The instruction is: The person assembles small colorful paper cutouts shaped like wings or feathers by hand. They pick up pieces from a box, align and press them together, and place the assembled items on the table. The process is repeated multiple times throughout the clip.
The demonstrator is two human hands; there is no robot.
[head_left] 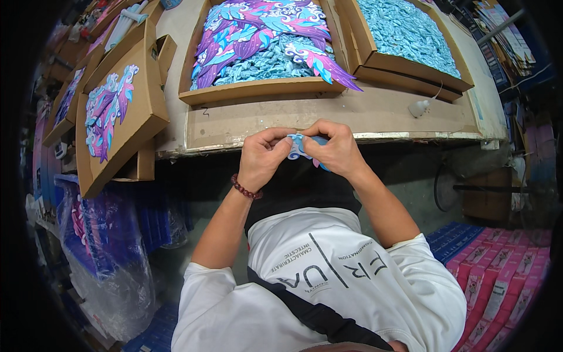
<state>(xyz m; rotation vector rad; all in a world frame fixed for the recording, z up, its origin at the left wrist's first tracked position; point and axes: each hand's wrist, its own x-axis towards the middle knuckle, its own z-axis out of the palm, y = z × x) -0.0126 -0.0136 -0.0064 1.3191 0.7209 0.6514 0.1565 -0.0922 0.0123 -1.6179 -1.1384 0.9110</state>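
Just off the near edge of the worktable, my left hand (265,154) and my right hand (337,148) pinch a small flat ornament (296,146) between them. It is light blue with white curls and a bit of pink, and the fingers cover most of it. Both thumbs press on its upper part. Beyond my hands, a shallow cardboard box (258,92) holds a heap of purple, pink and blue wing-shaped cutouts (264,26) over small teal pieces (264,64). One cutout (328,66) hangs over the box's front edge.
Stacked cardboard boxes at the right carry more teal pieces (407,38). Near them lies a small white squeeze bottle (419,108) with a thin nozzle. A tilted box (132,138) at the left holds similar cutouts. Plastic-wrapped blue crates (111,234) and pink packages (498,270) flank me.
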